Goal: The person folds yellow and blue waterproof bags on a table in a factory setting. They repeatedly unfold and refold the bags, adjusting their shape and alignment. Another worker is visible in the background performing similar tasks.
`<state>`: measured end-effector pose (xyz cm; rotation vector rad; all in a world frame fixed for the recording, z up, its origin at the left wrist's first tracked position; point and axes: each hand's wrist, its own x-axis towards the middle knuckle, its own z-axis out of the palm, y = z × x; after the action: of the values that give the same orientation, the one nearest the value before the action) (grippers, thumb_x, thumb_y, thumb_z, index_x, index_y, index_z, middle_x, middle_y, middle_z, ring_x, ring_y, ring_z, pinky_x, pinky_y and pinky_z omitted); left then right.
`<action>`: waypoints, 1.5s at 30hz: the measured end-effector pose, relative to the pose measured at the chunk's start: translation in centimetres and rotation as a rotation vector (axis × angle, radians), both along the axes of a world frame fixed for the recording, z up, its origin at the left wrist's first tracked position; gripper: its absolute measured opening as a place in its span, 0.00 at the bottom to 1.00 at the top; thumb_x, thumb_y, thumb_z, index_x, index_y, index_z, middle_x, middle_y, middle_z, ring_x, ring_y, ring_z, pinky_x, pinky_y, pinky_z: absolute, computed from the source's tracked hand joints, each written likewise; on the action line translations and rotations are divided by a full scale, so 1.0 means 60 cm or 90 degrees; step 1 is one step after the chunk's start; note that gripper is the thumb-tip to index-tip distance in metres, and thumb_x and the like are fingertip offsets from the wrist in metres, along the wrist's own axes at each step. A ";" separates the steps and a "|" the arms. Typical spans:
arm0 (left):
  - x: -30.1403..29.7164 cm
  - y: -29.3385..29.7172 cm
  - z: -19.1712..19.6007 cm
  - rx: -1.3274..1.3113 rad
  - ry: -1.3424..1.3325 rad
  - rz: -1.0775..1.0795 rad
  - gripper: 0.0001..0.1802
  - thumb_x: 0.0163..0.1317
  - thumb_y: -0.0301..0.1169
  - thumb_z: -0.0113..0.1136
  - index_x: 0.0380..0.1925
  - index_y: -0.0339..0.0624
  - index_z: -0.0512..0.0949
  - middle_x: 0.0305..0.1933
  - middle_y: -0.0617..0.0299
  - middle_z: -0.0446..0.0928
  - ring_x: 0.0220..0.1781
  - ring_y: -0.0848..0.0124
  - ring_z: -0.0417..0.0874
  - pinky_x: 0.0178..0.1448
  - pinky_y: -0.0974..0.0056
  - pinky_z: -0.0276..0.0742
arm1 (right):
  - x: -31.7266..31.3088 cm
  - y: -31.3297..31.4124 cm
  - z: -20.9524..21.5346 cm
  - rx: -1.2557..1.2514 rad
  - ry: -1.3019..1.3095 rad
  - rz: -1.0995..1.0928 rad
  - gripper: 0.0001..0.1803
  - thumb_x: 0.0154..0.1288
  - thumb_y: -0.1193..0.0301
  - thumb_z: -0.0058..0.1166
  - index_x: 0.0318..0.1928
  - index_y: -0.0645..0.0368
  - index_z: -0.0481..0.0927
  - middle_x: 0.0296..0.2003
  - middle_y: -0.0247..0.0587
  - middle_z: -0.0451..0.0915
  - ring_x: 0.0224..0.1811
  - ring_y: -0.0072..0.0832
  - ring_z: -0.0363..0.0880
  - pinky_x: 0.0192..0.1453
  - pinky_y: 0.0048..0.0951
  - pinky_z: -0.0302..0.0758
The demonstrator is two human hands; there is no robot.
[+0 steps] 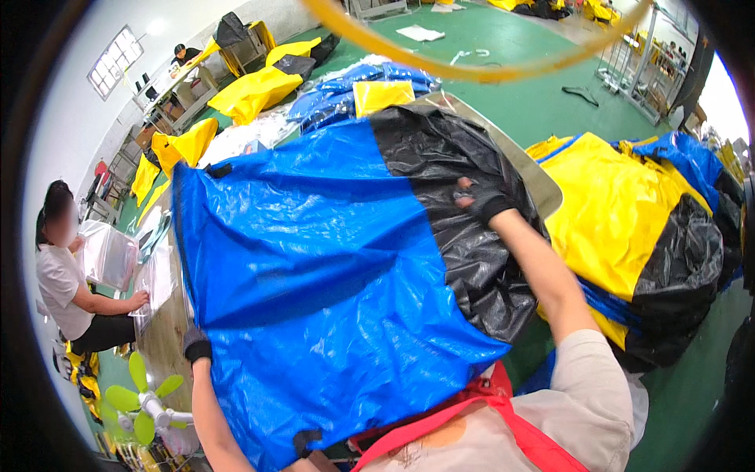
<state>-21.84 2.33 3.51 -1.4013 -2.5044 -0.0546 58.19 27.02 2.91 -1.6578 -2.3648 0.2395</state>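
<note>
A large blue sheet with a black end section lies spread in front of me, its blue part (314, 244) wrinkled and shiny. My right hand (481, 198), in a black fingerless glove, rests on the black section (417, 145) with its fingertips apart. At the sheet's left edge is my left hand (197, 346), also gloved in black; its fingers are hidden at the edge. A small black patch (307, 442) shows at the near edge of the blue part. The table (543, 185) under the sheet shows at the far right corner.
Yellow and black sheets (605, 212) are heaped to the right. Beyond the table lie blue packed sheets (338, 98) and a yellow piece (383, 96). At left, a person (63, 275) handles clear plastic (110, 252). A green-bladed fan (145, 401) stands near my left forearm.
</note>
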 end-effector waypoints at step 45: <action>0.536 0.276 -0.067 -0.109 -0.030 -0.463 0.35 0.61 0.53 0.49 0.67 0.56 0.61 0.73 0.47 0.53 0.74 0.46 0.49 0.73 0.36 0.33 | 0.128 0.122 0.076 0.220 -0.313 0.113 0.29 0.58 0.47 0.52 0.53 0.54 0.76 0.59 0.52 0.70 0.65 0.50 0.62 0.68 0.44 0.60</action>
<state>10.33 18.91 -0.51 -2.3271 -1.9309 -0.0121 65.89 34.35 7.44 -1.4623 -2.6969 -0.5822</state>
